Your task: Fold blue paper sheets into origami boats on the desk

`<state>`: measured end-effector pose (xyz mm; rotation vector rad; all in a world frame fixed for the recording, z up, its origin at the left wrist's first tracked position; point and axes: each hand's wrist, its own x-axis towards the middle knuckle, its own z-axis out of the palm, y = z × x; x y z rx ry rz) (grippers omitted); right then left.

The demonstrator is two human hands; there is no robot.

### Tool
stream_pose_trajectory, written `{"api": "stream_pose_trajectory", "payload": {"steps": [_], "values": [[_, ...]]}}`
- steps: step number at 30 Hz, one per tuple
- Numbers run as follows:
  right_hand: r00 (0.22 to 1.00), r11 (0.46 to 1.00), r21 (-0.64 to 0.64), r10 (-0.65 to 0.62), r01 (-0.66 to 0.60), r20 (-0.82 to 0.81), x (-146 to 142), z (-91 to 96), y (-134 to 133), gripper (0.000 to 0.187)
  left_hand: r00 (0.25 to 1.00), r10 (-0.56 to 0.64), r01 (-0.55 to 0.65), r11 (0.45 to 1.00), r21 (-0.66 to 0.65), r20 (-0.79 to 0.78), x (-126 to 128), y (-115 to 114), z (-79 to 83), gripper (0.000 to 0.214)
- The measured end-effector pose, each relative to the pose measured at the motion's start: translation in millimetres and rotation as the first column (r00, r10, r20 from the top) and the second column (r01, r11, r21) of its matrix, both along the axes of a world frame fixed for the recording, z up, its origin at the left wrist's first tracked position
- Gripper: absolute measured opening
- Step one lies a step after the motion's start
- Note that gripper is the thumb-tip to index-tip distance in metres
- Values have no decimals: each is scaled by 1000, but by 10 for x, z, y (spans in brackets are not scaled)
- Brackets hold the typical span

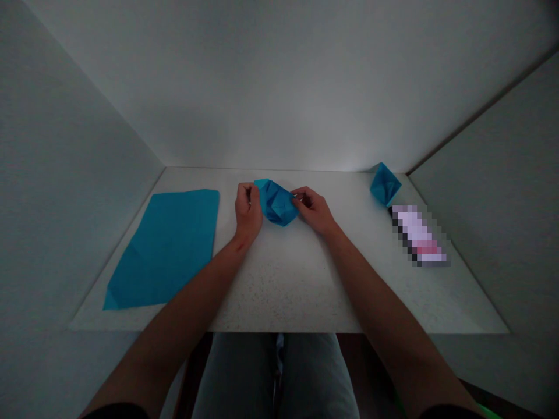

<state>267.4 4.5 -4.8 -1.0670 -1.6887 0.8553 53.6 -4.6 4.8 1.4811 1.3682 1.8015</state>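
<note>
Head view: speckled white desk [283, 285], grey walls [493, 203] (left hand [248, 210], right hand [312, 210] pinched on folded blue paper [276, 202])

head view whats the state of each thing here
folded blue paper: creased into a puffy shape, held between both hands
left hand: fingers curled, gripping the paper's left side
right hand: pinching the paper's right side
blue paper sheet: lying flat
blue origami boat: fully folded, standing apart
pixelated object: blurred, cannot tell
</note>
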Motion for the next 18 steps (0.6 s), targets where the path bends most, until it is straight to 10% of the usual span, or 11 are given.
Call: {"api": "stream_pose_trajectory", "payload": {"steps": [18], "values": [[972,947,229,-199,223,-124,-64,94,-111,31,957,-232,194,958,-211,-174,17,-13,-77,34]]}}
